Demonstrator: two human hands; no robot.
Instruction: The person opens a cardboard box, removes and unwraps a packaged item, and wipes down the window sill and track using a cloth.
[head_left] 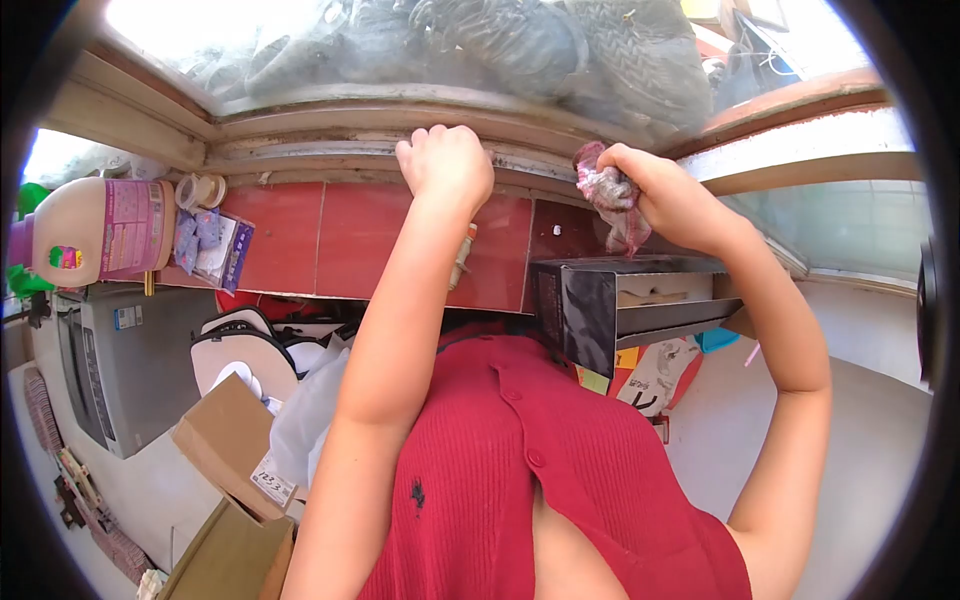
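Observation:
My right hand grips a crumpled, dirty pinkish-grey cloth, which hangs down in front of the window frame at the right. My left hand is closed at the window's lower frame; what its fingers hold, if anything, is hidden. Below both hands runs a red tiled sill. A small whitish tube-like item lies on the tiles, partly covered by my left forearm.
A large detergent bottle, tape rolls and a small packet sit on the left sill. A black open box stands at its right. Below left are a grey appliance and a cardboard box.

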